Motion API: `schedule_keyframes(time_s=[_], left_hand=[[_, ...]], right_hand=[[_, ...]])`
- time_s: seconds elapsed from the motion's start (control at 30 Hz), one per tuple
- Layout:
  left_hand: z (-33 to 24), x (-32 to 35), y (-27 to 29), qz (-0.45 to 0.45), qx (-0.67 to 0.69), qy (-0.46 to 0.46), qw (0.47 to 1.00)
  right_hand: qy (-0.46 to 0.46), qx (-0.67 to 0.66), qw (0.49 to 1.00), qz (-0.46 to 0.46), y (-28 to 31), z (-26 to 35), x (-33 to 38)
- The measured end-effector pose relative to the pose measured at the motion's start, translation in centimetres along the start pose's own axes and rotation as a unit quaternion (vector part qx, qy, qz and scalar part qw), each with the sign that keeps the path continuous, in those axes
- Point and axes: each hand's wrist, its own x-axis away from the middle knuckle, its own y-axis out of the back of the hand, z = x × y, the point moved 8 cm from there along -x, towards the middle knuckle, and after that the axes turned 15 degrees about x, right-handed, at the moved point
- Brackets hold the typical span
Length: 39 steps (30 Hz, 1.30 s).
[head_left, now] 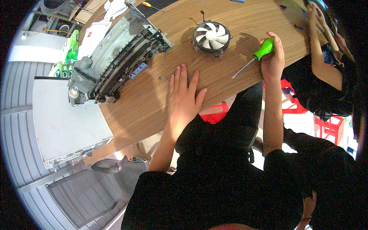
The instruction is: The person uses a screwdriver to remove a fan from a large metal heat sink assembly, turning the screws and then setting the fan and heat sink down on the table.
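Note:
My left hand (183, 97) lies flat on the wooden table (153, 115) near its front edge, fingers stretched out and holding nothing. In my right hand (274, 63) is a screwdriver (264, 48) with a bright green handle; its metal shaft slants down to the left, the tip close to the tabletop. Between and beyond my hands sits a round cooling fan (211, 35) with white blades and a black frame, a short cable sticking out at its far side. Neither hand touches the fan. Left of my left hand stands a partly dismantled machine frame (119, 57) of grey metal and black plastic.
A white computer case (73, 119) is at the left table end. Papers (94, 38) lie behind the machine frame, and a yellow-handled screwdriver (147, 4) at the far edge. Another person's arms (322, 57) rest at the right. Red stools (330, 128) stand below.

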Motion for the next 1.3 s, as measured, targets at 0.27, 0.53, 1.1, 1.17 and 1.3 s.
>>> schedule_keyframes(time_s=[0.27, 0.53, 1.1, 1.17, 1.3], left_hand=[[-0.2, 0.1, 0.1, -0.008, -0.010, -0.007, 1.000], [-0.3, 0.0, 0.5, -0.010, -0.010, -0.007, 1.000], [-0.3, 0.1, 0.9, -0.006, 0.018, -0.003, 1.000], [-0.2, 0.1, 0.9, -0.009, 0.021, -0.004, 1.000], [-0.3, 0.0, 0.9, -0.014, 0.031, -0.015, 0.999]], right_hand=[[-0.010, 0.012, 1.000, 0.006, -0.1, 0.1, 0.2], [-0.005, 0.028, 1.000, -0.010, -0.6, 0.4, 0.4], [0.193, 0.601, 0.741, 0.230, -12.0, 5.4, 4.5], [0.179, 0.614, 0.732, 0.233, -13.1, 4.8, 4.9], [0.170, 0.621, 0.735, 0.213, -12.7, 3.6, 2.8]])
